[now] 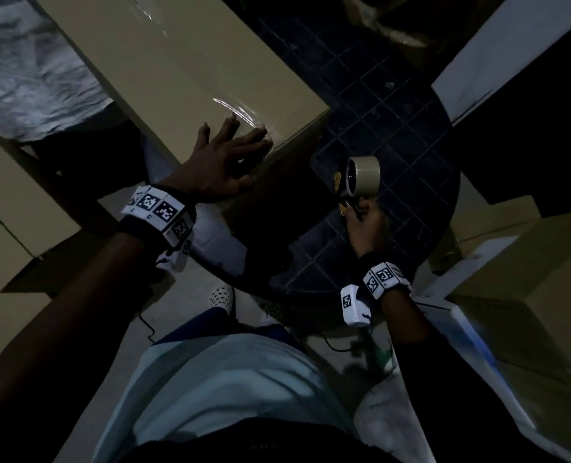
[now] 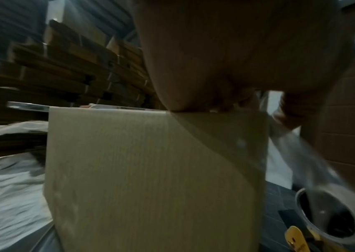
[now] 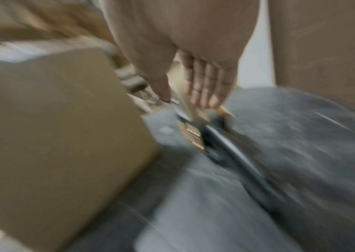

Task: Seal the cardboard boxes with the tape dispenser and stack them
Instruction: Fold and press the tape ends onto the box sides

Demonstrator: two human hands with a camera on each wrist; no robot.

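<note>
L hand [image 1: 215, 167] flat on box [image 1: 183, 68]; R hand [image 1: 366, 228] prob. grips tape dispenser [image 1: 359, 180].

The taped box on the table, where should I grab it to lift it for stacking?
Judging by its long shape, grip the box at its two short ends, palms underneath. The left hand already presses the near end; the right hand should first put down the tape dispenser.

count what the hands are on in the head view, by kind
boxes: 1, box under the flat left hand
tape dispensers: 1, dispenser in the right hand
total: 2
</note>
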